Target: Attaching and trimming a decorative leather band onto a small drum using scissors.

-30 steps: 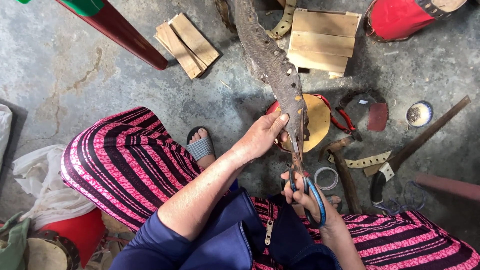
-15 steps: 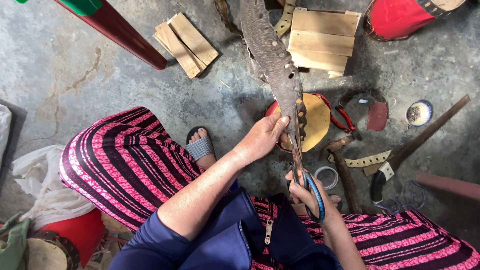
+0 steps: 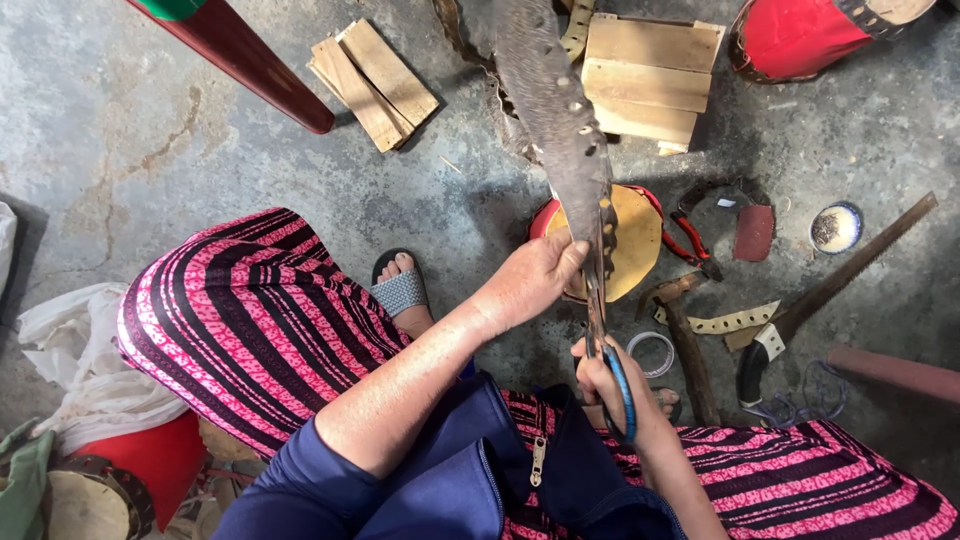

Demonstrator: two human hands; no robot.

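Presently, at nine o'clock, a crumpled white cloth lies beside the pink-and-black striped skirt, with a small stack of pale wooden slats at eleven o'clock on the concrete floor. The left hand pinches the edge of a long, grey, perforated strip of hide, holding it taut toward twelve o'clock. Just below, at six o'clock of that grip, the right hand is closed through the blue handles of a pair of scissors, blades set into the strip's lower end. In my judgement the cut has only begun: the blades sit near the bottom, and most of the strip's length above the left hand appears uncut. A round tan disc with red rim lies under the strip. Toward three o'clock rest red-handled pliers, a hammer, a saw and a small bowl.
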